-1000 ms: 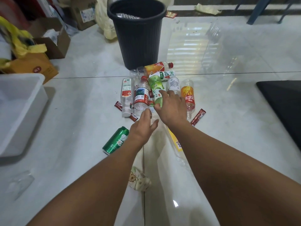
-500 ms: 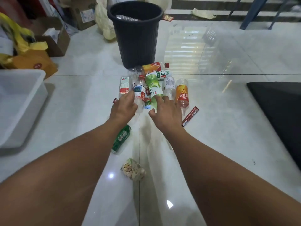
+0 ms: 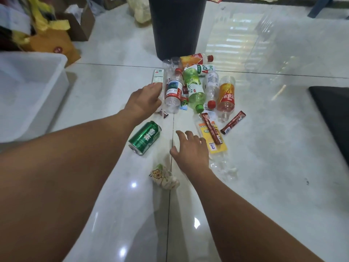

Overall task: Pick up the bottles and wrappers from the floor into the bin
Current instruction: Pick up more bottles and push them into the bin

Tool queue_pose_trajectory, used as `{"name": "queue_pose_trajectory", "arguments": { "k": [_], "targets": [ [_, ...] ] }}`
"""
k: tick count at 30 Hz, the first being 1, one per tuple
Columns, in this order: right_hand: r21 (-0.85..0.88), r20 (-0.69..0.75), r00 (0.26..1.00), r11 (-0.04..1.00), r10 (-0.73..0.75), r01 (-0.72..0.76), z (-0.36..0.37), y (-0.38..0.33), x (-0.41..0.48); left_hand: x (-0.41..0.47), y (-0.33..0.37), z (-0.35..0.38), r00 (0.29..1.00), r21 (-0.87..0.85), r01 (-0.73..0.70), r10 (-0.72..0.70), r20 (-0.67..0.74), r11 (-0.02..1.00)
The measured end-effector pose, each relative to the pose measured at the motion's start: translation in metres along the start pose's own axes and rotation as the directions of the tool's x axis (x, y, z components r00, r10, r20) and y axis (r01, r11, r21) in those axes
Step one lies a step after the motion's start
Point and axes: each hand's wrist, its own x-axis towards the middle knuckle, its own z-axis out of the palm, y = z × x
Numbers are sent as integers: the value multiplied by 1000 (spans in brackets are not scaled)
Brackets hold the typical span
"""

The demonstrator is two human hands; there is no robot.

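While left hand [image 3: 144,100] curls fingers round white-label bottle [image 3: 158,76], right hand [image 3: 190,152] hovers, fingers spread, empty, just beside yellow wrapper [image 3: 204,132].

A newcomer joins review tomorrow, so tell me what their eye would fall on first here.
A heap of bottles lies on the pale floor right before the black bin. The left hand grips the white-labelled bottle at its left edge; the right hand hangs open between a green can and a yellow wrapper.
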Motion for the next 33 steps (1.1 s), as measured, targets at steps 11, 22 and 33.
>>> {"name": "queue_pose_trajectory", "arguments": {
  "k": [11,22,33],
  "targets": [
    [0,199,980,1000,-16,16,60,-37,-29,-8,-1,1,998,9,-61,60,28,998],
    [-51,266,963,998,34,-21,83,-45,-29,-12,-15,7,998,-8,-39,39,52,999],
    [15,306,952,1000,-16,12,80,-49,-20,-9,-11,14,996,40,-66,64,70,997]
  ]
}}
